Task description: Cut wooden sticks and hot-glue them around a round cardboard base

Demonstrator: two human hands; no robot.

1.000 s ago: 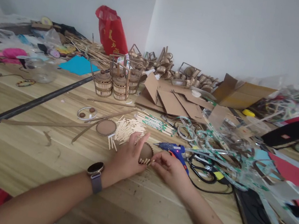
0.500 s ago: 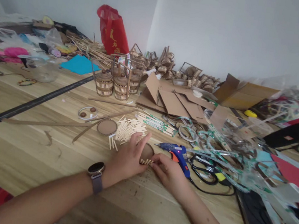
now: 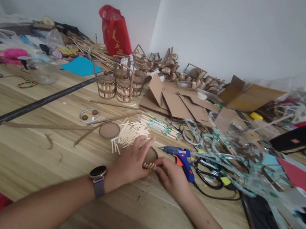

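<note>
My left hand (image 3: 134, 159), with a watch on its wrist, is closed around the left side of a round cardboard base (image 3: 151, 156) with a dark rim. Several short pale sticks (image 3: 148, 165) stand along the base's near edge. Thumb and forefinger of my right hand (image 3: 171, 174) pinch at the rightmost stick on that edge. Just beyond lies a pile of loose short sticks (image 3: 132, 132). A second round cardboard base (image 3: 109, 129) rests to its left. Right of the base, a blue glue gun (image 3: 182, 156) lies on its side.
Small lidded stick baskets (image 3: 107, 86) stand at the back, near a red bag (image 3: 116, 31). Cardboard pieces (image 3: 180, 103) lie behind the sticks. Plastic wrappers and cables (image 3: 218, 173) clutter the right side. A black strip (image 3: 37, 104) crosses the table at left.
Hardly anything differs. Both hands keep their places at the base, with only a very slight shift of my right hand and forearm.
</note>
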